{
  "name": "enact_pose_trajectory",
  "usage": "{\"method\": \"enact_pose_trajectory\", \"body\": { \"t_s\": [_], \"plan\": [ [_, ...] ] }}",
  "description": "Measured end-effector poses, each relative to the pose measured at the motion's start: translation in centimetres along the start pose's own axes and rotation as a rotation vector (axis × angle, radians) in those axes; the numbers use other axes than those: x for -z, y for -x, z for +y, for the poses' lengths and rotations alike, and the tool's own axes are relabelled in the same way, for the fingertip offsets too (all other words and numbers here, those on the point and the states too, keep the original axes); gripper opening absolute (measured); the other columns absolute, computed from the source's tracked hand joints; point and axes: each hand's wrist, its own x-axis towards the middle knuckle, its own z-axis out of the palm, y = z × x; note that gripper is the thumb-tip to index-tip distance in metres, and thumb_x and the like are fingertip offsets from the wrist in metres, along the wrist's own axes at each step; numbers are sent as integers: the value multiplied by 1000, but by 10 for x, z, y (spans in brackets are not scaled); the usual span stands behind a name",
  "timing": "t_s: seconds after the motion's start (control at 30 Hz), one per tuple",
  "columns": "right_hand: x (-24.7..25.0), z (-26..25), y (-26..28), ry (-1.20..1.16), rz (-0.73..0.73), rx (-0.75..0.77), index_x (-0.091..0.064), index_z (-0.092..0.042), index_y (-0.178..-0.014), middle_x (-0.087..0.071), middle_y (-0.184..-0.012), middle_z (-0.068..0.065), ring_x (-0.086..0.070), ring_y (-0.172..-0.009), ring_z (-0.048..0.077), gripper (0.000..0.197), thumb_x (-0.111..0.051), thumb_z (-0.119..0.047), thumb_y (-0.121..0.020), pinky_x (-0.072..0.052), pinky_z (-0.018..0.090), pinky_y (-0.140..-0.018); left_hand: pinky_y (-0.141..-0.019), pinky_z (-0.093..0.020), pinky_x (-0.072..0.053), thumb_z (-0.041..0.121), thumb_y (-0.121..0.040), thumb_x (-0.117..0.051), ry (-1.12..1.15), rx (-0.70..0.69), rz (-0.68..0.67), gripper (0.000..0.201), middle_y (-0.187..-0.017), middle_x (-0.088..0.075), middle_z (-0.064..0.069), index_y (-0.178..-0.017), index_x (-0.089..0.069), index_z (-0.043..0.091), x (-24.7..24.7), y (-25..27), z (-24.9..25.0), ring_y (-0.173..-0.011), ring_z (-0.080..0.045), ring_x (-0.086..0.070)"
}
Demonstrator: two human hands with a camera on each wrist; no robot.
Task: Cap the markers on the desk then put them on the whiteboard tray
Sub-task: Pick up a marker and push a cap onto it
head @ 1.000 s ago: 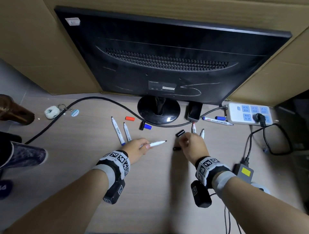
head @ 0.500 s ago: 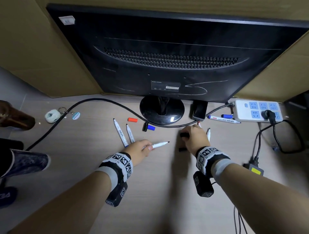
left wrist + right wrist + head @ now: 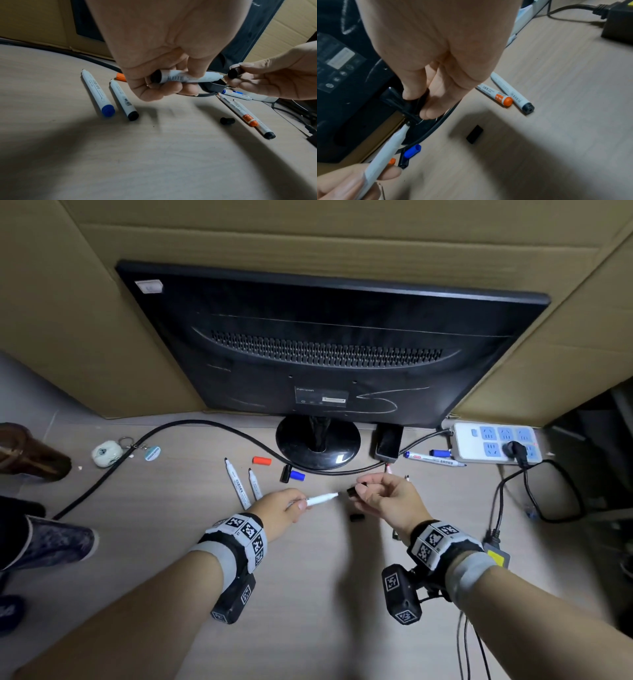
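The worktop (image 3: pixel 164 542) at the lower left of the frame looks like pale wood-grain laminate, matt and smooth. Behind it, across the top, stand matt brown cardboard sheets (image 3: pixel 308 231). The monitor (image 3: pixel 329 347) at centre has a dull black plastic back with chalky scuffs, while its round base (image 3: pixel 294 440) is glossy. The markers (image 3: pixel 96 92) at centre left have smooth white plastic barrels with printed labels; the cap (image 3: pixel 227 120) at right looks like matt black plastic

Six markers (image 3: pixel 236 482) were in view: five lay on the tabletop (image 3: pixel 308 594) and one was held. Five loose caps (image 3: pixel 356 517) showed: three black, one blue, one orange. One monitor (image 3: pixel 329 347) and one power strip (image 3: pixel 496 443) stood behind.
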Motion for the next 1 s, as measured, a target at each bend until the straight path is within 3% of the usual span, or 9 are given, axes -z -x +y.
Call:
{"method": "enact_pose_trajectory", "body": {
  "t_s": [0.23,0.47,0.6,0.83,0.93,1.0],
  "plan": [
    [-3,-7,10,-57,-55,-12,-68,-2,-97,-74,-82,16,-77,-77,22,8,-68,5,-92,-62,37,-86,-74,-41,-55,36,-102,-48,13,-38,13,22,-78,-64,10,-83,-57,39,-1,3,9,-65,-16,-53],
    [4,-8,13,-40,-44,34,-69,-1,-99,-75,-81,15,-75,-84,28,7,-70,1,-92,-62,37,-86,-74,-39,-55,36,-103,-48,7,-56,32,22,-77,-64,11,-84,-58,40,-1,8,11,-66,-14,-53],
    [4,-10,15,-33,-48,40,-68,0,-101,-74,-88,22,-75,-84,28,9,-70,1,-92,-63,36,-85,-74,-40,-55,39,-101,-48,6,-62,39,21,-78,-66,10,-83,-58,43,-2,11,12,-66,-15,-53],
    [6,-9,16,-56,-37,42,-69,0,-101,-73,-96,28,-75,-90,32,8,-69,-1,-93,-64,37,-84,-68,-31,-47,34,-104,-47,0,-59,49,20,-82,-67,7,-102,-66,28,-4,12,17,-66,-15,-52],
    [10,-9,16,-39,-3,67,-71,-2,-101,-71,-83,17,-74,-87,34,8,-66,0,-95,-63,43,-85,-68,-31,-47,35,-104,-47,-16,-43,52,19,-88,-72,0,-102,-65,28,-4,13,16,-67,-17,-53],
    [14,-8,17,-13,-27,70,-72,-4,-106,-65,-77,8,-73,-83,35,14,-66,2,-95,-65,41,-81,-68,-34,-50,35,-104,-47,-22,-37,58,18,-87,-71,2,-99,-63,30,-3,13,16,-67,-18,-53]
  ]
}}
